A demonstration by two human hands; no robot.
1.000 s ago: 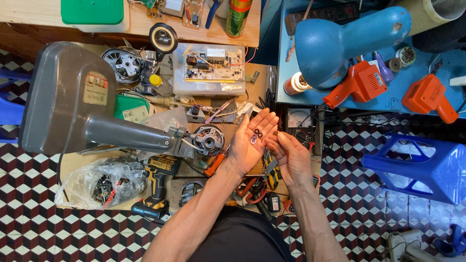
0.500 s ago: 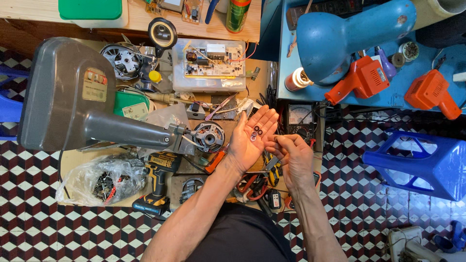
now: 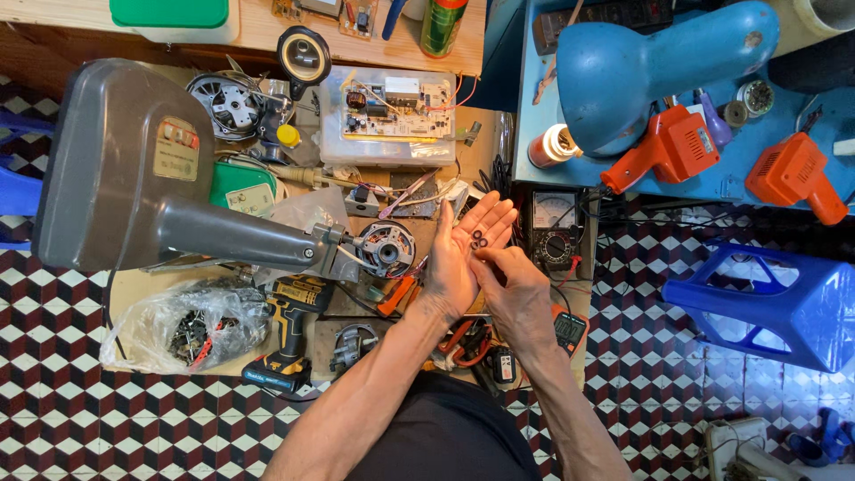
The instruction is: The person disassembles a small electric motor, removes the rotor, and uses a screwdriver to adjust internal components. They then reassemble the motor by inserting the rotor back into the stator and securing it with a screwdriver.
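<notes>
My left hand (image 3: 463, 254) is held palm up over the workbench, fingers spread. A few small dark rings (image 3: 478, 239) lie on its palm. My right hand (image 3: 512, 285) is just beside it, its fingertips curled toward the rings and touching the left palm near them. A round motor stator with copper windings (image 3: 388, 247) sits on the bench just left of my left hand. An analog multimeter (image 3: 554, 227) lies to the right of my fingers.
A grey fan base with its arm (image 3: 134, 169) fills the left. A circuit board in a clear tray (image 3: 387, 111), a yellow cordless drill (image 3: 289, 334), a plastic bag of parts (image 3: 183, 325), a blue lamp (image 3: 650, 71), orange tools (image 3: 668, 147) and a blue stool (image 3: 766, 298) surround the bench.
The right hand's fingertips have moved in against the left palm beside the rings. The left hand stays open and almost still.
</notes>
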